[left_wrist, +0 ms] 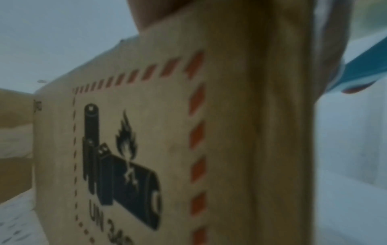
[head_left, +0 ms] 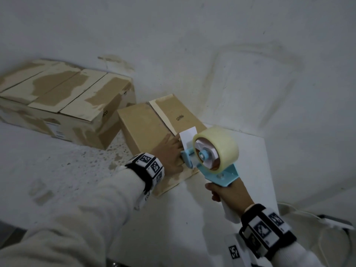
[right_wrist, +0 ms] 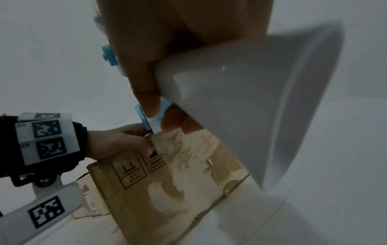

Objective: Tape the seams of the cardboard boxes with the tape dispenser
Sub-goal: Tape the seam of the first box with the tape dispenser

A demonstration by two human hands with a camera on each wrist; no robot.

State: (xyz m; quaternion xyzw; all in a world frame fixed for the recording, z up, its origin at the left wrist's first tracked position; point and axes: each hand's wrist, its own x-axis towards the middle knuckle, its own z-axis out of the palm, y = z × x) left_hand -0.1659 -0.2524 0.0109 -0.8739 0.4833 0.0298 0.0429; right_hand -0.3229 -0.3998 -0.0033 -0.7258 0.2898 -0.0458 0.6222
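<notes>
Two cardboard boxes in play here: the small box (head_left: 146,128) sits near, its right end up on a white bench (head_left: 248,151), and the big box (head_left: 63,105) lies just beside it, far left, its top patched with pale tape strips. Both are closed, so whatever is inside stays hidden. One tape dispenser (head_left: 213,157), pale blue frame, one fat roll of clear tape (head_left: 221,143) on its hub, and its front end is right down at the near end of the small box's top, by the centre seam. The right hand (head_left: 229,193) is wrapped round the white handle, fingers curled tight on it. The left hand (head_left: 169,151) lies on the small box's top at the near edge, fingers reaching to the dispenser's nose; the right wrist view shows its thumb (right_wrist: 144,145) hooked over the box's edge onto the printed side. A pale tape strip (head_left: 161,112) runs along that seam toward the far end.
</notes>
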